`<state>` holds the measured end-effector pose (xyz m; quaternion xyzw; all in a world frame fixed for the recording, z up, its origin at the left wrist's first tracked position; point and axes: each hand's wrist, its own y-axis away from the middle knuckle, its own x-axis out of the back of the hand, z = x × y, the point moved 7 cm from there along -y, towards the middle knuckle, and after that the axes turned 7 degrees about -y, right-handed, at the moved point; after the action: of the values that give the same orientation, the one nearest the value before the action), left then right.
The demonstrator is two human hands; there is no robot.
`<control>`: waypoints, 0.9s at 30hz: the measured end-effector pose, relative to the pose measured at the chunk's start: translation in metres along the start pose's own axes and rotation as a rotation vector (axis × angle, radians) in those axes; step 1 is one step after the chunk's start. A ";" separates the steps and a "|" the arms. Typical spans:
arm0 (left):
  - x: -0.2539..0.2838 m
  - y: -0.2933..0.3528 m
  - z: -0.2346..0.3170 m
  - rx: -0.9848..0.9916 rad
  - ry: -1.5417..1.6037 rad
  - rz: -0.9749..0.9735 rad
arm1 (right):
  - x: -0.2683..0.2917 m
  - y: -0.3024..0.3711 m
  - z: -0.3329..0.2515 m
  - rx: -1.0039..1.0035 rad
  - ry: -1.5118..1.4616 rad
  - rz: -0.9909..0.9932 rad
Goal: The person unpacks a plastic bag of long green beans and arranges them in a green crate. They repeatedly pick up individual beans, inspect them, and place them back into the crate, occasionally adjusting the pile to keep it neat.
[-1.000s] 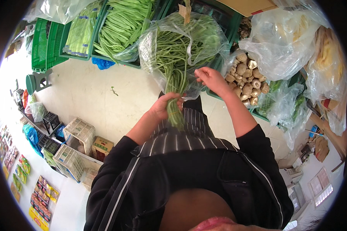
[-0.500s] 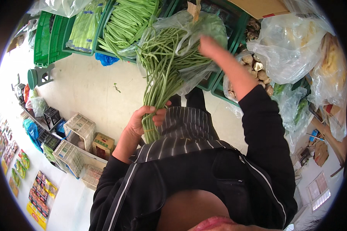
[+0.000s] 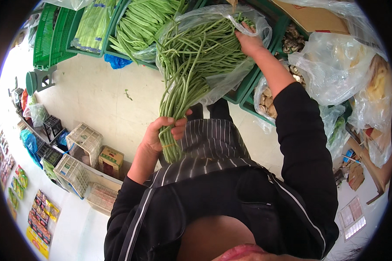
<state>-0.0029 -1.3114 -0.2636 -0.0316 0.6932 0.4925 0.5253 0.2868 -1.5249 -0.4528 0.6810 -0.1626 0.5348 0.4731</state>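
My left hand (image 3: 166,132) is closed round a bundle of long beans (image 3: 176,102). A thin band rings the bundle just below my fingers, near my striped apron. Its far ends fan out over more long beans lying in a clear plastic bag (image 3: 231,89), spread open on the green crates. At the bag's far right side, my right hand (image 3: 250,43) reaches in among the loose long beans. Its fingers curl round some bean ends and are partly hidden by them.
Flat green beans (image 3: 139,30) and bundled green stalks (image 3: 91,28) fill crates at the far left. Mushrooms (image 3: 266,104) and a plastic-covered load (image 3: 331,65) stand to the right. A green stool (image 3: 39,82) and pale plastic baskets (image 3: 85,143) are on the left.
My right hand has moved a little up, and the plastic that covered the beans is now drawn back, baring more of them. My left hand keeps its hold on the bundle.
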 end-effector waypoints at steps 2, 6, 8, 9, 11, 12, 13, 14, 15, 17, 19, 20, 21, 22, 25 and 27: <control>0.000 0.000 -0.002 0.001 -0.005 -0.023 | -0.011 -0.009 -0.003 -0.080 0.035 -0.013; 0.002 -0.005 -0.011 0.005 0.049 0.011 | -0.006 -0.011 -0.007 -0.085 -0.007 -0.014; 0.003 -0.007 -0.015 0.014 0.057 0.023 | 0.005 -0.004 -0.008 -0.057 0.063 -0.067; 0.002 -0.007 -0.017 0.014 0.081 0.009 | 0.014 0.003 -0.011 0.007 0.134 -0.073; 0.001 -0.009 -0.019 0.026 0.081 -0.004 | 0.036 0.021 -0.017 0.140 0.285 -0.072; 0.002 -0.010 -0.021 0.028 0.095 0.002 | 0.046 0.029 -0.019 0.137 0.207 -0.109; 0.002 -0.012 -0.023 0.028 0.120 -0.007 | 0.057 0.037 -0.024 0.138 0.136 -0.138; 0.000 -0.016 -0.024 0.019 0.096 -0.031 | 0.068 0.046 -0.029 0.140 0.065 -0.166; 0.002 -0.022 -0.027 0.024 0.097 -0.001 | 0.077 0.056 -0.036 0.126 0.008 -0.221; 0.000 -0.036 -0.033 0.029 0.119 0.018 | 0.101 0.085 -0.056 0.166 -0.066 -0.181; -0.005 -0.053 -0.041 0.026 0.049 0.087 | 0.117 0.112 -0.077 0.135 -0.264 -0.218; -0.007 -0.061 -0.045 0.021 0.018 0.142 | 0.117 0.126 -0.088 0.061 -0.363 -0.324; -0.010 -0.067 -0.048 0.015 -0.015 0.196 | 0.126 0.142 -0.099 0.042 -0.504 -0.296; -0.012 -0.071 -0.051 0.009 -0.033 0.245 | 0.129 0.157 -0.109 -0.008 -0.561 -0.341; -0.027 -0.076 -0.054 -0.115 0.107 0.155 | 0.150 0.201 -0.137 0.017 -0.750 -0.260; -0.023 -0.066 -0.056 -0.063 0.268 0.112 | 0.160 0.226 -0.154 0.048 -0.761 -0.137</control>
<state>0.0056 -1.3962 -0.2913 -0.0750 0.7421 0.5338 0.3984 0.0941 -1.4663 -0.2085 0.8508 -0.2683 0.2148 0.3975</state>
